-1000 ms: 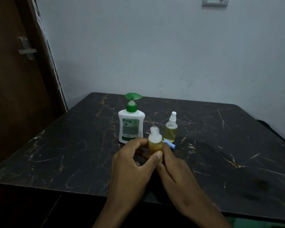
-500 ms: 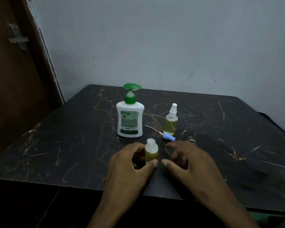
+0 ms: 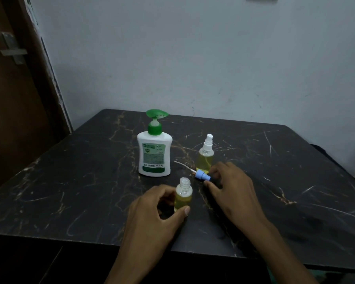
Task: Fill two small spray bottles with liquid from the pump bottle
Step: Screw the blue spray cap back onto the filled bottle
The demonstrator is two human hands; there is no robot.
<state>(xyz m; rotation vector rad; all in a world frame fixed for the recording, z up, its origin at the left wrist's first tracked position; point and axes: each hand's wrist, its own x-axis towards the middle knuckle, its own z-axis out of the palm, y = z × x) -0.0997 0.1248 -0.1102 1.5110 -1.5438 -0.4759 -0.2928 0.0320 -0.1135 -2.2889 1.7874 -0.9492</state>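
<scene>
A white pump bottle [image 3: 154, 154] with a green pump head stands upright near the middle of the black marble table [image 3: 70, 191]. To its right stands a small spray bottle [image 3: 205, 155] of yellow liquid with its white sprayer on. Nearer to me, an uncapped small bottle [image 3: 183, 194] of yellow liquid stands on the table, and my left hand [image 3: 155, 216] grips it with thumb and fingers. A blue spray cap [image 3: 202, 175] with a thin white tube lies between the two small bottles. My right hand [image 3: 233, 191] reaches to that cap, fingertips touching its end.
A pale wall rises just behind the table's far edge. A brown door [image 3: 14, 95] with a metal latch stands at the left. The table's front edge runs close below my wrists.
The uncapped bottle went from held up in both hands to standing on the table. My right hand let go and moved right and away to the blue cap.
</scene>
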